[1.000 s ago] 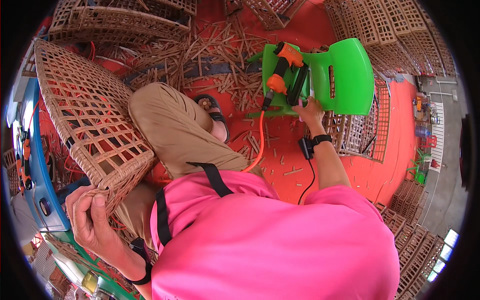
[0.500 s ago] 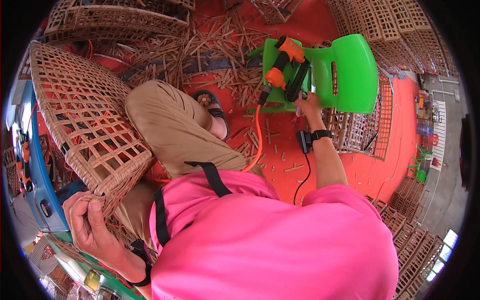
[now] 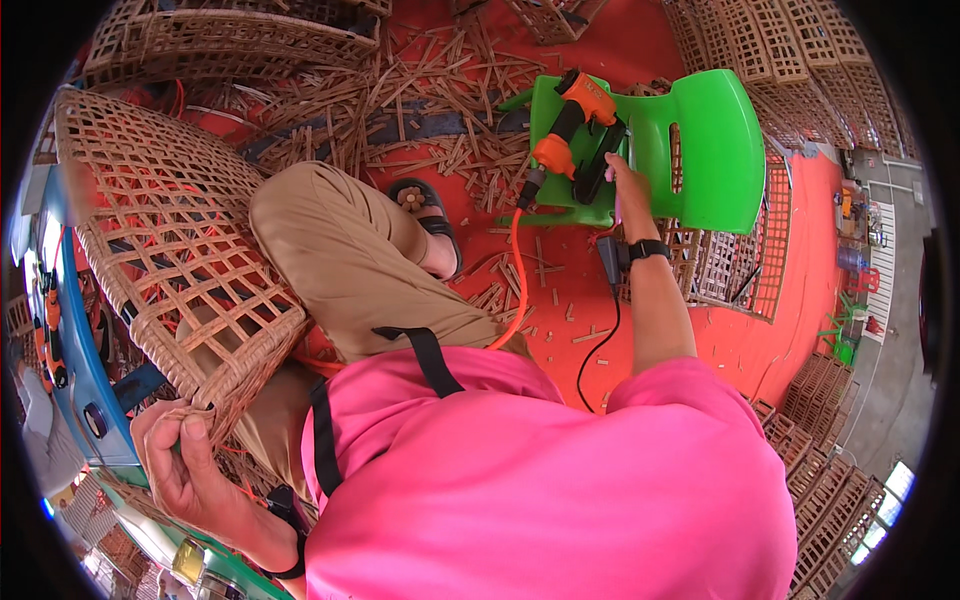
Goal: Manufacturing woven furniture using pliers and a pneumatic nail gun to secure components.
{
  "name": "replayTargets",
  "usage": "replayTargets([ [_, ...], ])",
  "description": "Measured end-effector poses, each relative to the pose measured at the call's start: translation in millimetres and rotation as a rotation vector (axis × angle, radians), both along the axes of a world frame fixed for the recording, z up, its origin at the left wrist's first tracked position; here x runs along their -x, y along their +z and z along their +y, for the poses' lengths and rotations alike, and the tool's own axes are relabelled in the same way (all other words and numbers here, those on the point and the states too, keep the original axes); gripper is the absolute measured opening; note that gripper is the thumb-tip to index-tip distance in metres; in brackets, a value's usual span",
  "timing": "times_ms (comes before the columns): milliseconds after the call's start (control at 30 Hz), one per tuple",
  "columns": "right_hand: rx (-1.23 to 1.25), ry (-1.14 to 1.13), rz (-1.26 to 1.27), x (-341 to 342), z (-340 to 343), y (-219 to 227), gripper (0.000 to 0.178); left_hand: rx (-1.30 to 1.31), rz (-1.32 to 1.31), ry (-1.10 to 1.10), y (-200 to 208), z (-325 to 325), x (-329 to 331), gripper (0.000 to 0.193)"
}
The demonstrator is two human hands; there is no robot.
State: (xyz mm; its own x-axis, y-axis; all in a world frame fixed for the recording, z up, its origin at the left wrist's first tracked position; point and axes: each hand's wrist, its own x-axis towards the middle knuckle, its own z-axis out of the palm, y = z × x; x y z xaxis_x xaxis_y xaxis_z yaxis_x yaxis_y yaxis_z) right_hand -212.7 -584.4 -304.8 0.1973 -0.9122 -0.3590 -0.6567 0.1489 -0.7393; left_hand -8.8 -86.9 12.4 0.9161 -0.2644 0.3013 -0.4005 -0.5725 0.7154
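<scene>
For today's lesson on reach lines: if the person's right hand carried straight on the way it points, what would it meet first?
The right hand points at the orange and black power tool lying on the green plastic stool. It would probably meet the tool's black handle first; contact already looks near, though depth is unclear.

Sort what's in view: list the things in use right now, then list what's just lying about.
In use:
- woven basket, its corner gripped by the left hand
- orange nail gun on the green plastic chair, reached by the right hand
- orange hose leading to the gun

Lying about:
- wood offcuts on the red floor
- stacked lattice crates
</scene>
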Motion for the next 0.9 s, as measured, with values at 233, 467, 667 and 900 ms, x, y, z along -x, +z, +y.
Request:
replayTargets([
  [233,0.434,0.082,0.381,-6,-27,-21,0.046,0.03,0.011,0.029,-23,57,10,0.003],
  [467,0.624,0.241,0.764,27,-25,-19,0.028,-0.074,-0.042,0.006,-19,58,9,0.005],
  [667,0.342,0.387,0.505,35,-52,-23,0.03,-0.145,-0.192,0.037,-13,47,11,0.013],
  [900,0.513,0.445,0.969,94,-137,-55,0.036,-0.064,-0.193,-0.046,-26,47,2,0.023],
])
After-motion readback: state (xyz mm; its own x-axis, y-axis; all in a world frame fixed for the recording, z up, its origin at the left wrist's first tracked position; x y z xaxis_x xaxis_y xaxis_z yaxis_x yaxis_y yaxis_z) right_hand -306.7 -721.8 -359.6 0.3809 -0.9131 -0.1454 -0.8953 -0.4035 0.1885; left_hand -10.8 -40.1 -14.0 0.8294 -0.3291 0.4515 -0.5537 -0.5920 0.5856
